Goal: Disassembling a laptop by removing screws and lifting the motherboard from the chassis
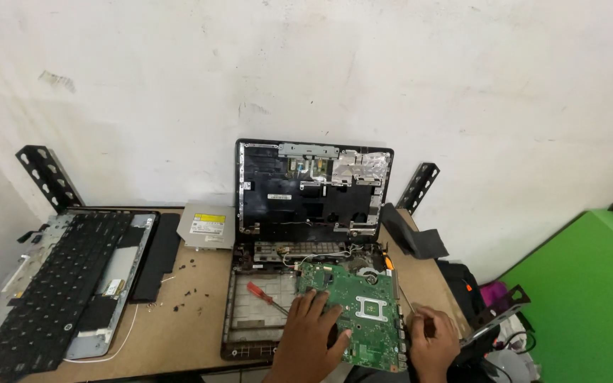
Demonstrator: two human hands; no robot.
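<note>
A: Your left hand (311,333) lies flat on the near-left part of the green circuit board (360,312), fingers spread, pressing rather than pinching. Nothing is clasped in it.

B: And the right?

A: Your right hand (431,342) is curled at the board's right edge, fingers drawn narrow. A thin dark rod runs up from it, maybe a tool shaft, but I can't tell what it grips.

B: Where does the board sit?

A: Tilted over the right half of the open laptop base (250,312), under your palm and extending away from it. Just beyond your left fingertips, white wires (313,257) run near the board's far edge.

B: Risks?

A: If you lift while those wires are still attached, you could tear a connector. Flat pressure from your left palm may flex the board or bend parts on it. The red-handled screwdriver (264,294), just left of your left fingers, lies in the tray; a nudge could roll it under the board.

B: Anything else?

A: Loose black screws (189,287) lie well left of that hand, near the silver optical drive (209,227). Sweep a sleeve across and you'll scatter them. The keyboard assembly (58,284) sits farther left again.
</note>
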